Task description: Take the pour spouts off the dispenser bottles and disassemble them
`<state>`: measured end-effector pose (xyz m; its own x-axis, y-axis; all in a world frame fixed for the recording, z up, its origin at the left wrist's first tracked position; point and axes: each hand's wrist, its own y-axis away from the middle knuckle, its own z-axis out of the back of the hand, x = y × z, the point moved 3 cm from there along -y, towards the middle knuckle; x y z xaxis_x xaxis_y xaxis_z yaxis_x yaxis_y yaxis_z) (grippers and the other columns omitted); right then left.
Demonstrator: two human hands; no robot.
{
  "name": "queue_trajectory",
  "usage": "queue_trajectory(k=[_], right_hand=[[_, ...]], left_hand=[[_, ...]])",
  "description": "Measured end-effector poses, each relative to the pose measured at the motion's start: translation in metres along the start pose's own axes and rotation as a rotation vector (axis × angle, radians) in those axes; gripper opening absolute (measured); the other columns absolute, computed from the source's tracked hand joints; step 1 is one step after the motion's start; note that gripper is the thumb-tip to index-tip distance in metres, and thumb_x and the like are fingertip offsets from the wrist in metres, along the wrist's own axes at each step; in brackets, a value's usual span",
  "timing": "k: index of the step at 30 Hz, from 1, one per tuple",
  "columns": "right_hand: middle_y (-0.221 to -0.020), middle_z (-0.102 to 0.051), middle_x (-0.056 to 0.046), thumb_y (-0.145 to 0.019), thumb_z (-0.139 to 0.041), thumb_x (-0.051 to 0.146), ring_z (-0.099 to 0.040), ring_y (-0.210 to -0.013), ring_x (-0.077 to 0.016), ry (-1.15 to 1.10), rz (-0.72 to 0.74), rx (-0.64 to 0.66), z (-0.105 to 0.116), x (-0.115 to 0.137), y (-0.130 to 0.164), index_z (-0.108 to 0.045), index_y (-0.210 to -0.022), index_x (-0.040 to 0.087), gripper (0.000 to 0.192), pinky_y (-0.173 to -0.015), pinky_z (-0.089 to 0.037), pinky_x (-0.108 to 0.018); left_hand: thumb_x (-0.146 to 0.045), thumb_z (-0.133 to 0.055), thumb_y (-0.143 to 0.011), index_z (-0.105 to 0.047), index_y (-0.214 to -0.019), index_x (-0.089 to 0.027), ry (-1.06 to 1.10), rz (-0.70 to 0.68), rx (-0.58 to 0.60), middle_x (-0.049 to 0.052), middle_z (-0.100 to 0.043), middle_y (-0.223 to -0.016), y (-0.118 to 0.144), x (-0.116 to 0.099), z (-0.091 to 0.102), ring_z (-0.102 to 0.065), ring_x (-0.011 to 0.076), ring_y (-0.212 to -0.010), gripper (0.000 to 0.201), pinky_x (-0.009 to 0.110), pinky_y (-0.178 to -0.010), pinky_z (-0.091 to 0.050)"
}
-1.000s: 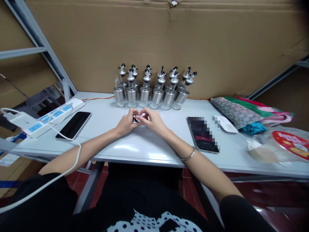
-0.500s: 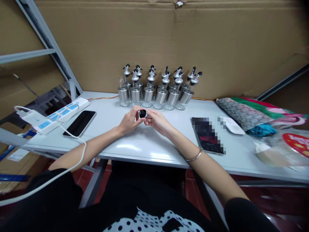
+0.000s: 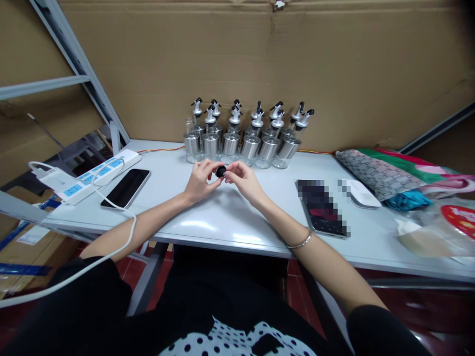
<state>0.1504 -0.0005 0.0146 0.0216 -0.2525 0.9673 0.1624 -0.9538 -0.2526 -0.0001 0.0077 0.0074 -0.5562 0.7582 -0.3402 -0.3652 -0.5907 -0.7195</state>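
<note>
My left hand (image 3: 202, 182) and my right hand (image 3: 244, 181) meet above the middle of the table, both gripping one small pourer stopper (image 3: 220, 171). Its round black end faces me; the rest is hidden by fingers. Just behind stand several glass oil bottles with steel sleeves (image 3: 250, 147), in two rows. Most carry silver pourer spouts with black levers (image 3: 258, 118). The front-left bottle (image 3: 192, 142) has a bare glass neck with no pourer on it.
On the left lie a white power strip (image 3: 102, 173) with a cable and a dark phone (image 3: 126, 188). To the right are another phone (image 3: 322, 207), a white flat object (image 3: 361, 193), a patterned cloth bag (image 3: 374, 170) and a plastic package (image 3: 438, 232). Cardboard (image 3: 237, 59) rises behind.
My fingers have shifted around the stopper, with the right hand now pinching its near end by the fingertips. The silver part that showed beside the black end is now covered. The view has moved slightly.
</note>
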Motion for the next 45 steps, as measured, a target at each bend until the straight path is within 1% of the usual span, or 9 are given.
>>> queue_trajectory(k=[4,9,15,23,28,33,37,40,45], right_hand=[[-0.062,-0.059,0.005,-0.065,-0.064,0.030,-0.057,-0.060,-0.0103,-0.032,0.044,-0.017,0.001,-0.002,-0.002,-0.054,-0.077,0.019,0.020,-0.065,-0.044,-0.027],[-0.055,-0.060,0.004,-0.060,-0.063,0.026,-0.056,-0.055,-0.0099,-0.050,0.044,-0.093,0.007,-0.002,-0.004,-0.054,-0.068,0.018,0.015,-0.059,-0.042,-0.025],[-0.055,-0.061,0.003,-0.060,-0.063,0.024,-0.057,-0.055,-0.0098,-0.087,-0.055,-0.063,0.010,0.002,-0.004,-0.057,-0.068,0.017,0.013,-0.061,-0.046,-0.025],[-0.062,-0.062,0.004,-0.064,-0.072,0.040,-0.057,-0.060,-0.0085,-0.178,-0.093,0.002,0.004,0.006,-0.001,-0.060,-0.076,0.018,0.028,-0.066,-0.047,-0.026],[-0.067,-0.063,0.004,-0.058,-0.078,0.045,-0.056,-0.061,-0.0076,-0.155,-0.104,0.049,0.003,0.005,0.000,-0.062,-0.078,0.017,0.039,-0.064,-0.046,-0.024],[-0.070,-0.062,0.004,-0.060,-0.078,0.044,-0.055,-0.062,-0.0079,-0.152,-0.099,0.104,0.003,0.004,0.000,-0.061,-0.080,0.018,0.037,-0.065,-0.046,-0.025],[-0.076,-0.064,0.003,-0.065,-0.075,0.042,-0.058,-0.070,-0.0095,-0.165,-0.100,0.139,0.004,0.003,-0.001,-0.063,-0.086,0.019,0.033,-0.067,-0.048,-0.025],[-0.081,-0.064,0.002,-0.067,-0.073,0.039,-0.058,-0.073,-0.0100,-0.137,-0.108,0.162,0.006,0.003,-0.001,-0.063,-0.088,0.019,0.031,-0.069,-0.048,-0.025],[-0.069,-0.058,0.006,-0.074,-0.067,0.037,-0.054,-0.062,-0.0074,-0.099,-0.121,0.174,0.006,0.000,0.000,-0.056,-0.082,0.019,0.023,-0.068,-0.047,-0.026]], left_hand=[[-0.029,-0.061,-0.085,-0.059,-0.114,-0.021,-0.099,-0.006,-0.013,-0.001,-0.059,-0.085,0.001,0.000,-0.001,-0.050,0.0116,-0.068,0.030,0.034,-0.090,-0.031],[-0.039,-0.059,-0.086,-0.052,-0.124,-0.018,-0.166,-0.039,-0.031,0.003,-0.062,-0.093,0.001,-0.001,0.000,-0.052,0.0126,-0.069,0.044,0.034,-0.087,-0.028],[-0.045,-0.057,-0.087,-0.055,-0.117,-0.017,-0.198,-0.078,-0.044,0.011,-0.060,-0.112,-0.001,0.000,0.004,-0.057,0.0219,-0.099,0.041,0.036,-0.087,-0.026],[-0.048,-0.056,-0.087,-0.055,-0.111,-0.018,-0.116,-0.073,-0.041,0.004,-0.069,-0.094,-0.001,0.005,0.003,-0.061,0.0153,-0.077,0.038,0.038,-0.093,-0.026],[-0.045,-0.056,-0.089,-0.054,-0.117,-0.020,-0.128,-0.156,-0.015,0.004,-0.069,-0.094,0.000,0.004,0.003,-0.063,0.0162,-0.082,0.038,0.038,-0.093,-0.026],[-0.045,-0.058,-0.087,-0.058,-0.114,-0.019,-0.177,-0.202,-0.053,0.009,-0.067,-0.108,-0.001,0.003,0.004,-0.061,0.0208,-0.099,0.037,0.039,-0.094,-0.029],[-0.042,-0.059,-0.087,-0.059,-0.112,-0.020,-0.194,-0.280,-0.106,0.008,-0.067,-0.106,-0.002,-0.001,0.007,-0.061,0.0208,-0.099,0.033,0.040,-0.095,-0.033],[-0.038,-0.061,-0.086,-0.058,-0.114,-0.020,-0.159,-0.326,-0.085,0.008,-0.067,-0.105,-0.003,-0.002,0.007,-0.061,0.0199,-0.098,0.033,0.038,-0.092,-0.039],[-0.029,-0.062,-0.086,-0.052,-0.122,-0.021,-0.021,-0.410,-0.068,0.010,-0.064,-0.111,-0.002,-0.004,0.007,-0.061,0.0184,-0.103,0.038,0.033,-0.088,-0.048]])
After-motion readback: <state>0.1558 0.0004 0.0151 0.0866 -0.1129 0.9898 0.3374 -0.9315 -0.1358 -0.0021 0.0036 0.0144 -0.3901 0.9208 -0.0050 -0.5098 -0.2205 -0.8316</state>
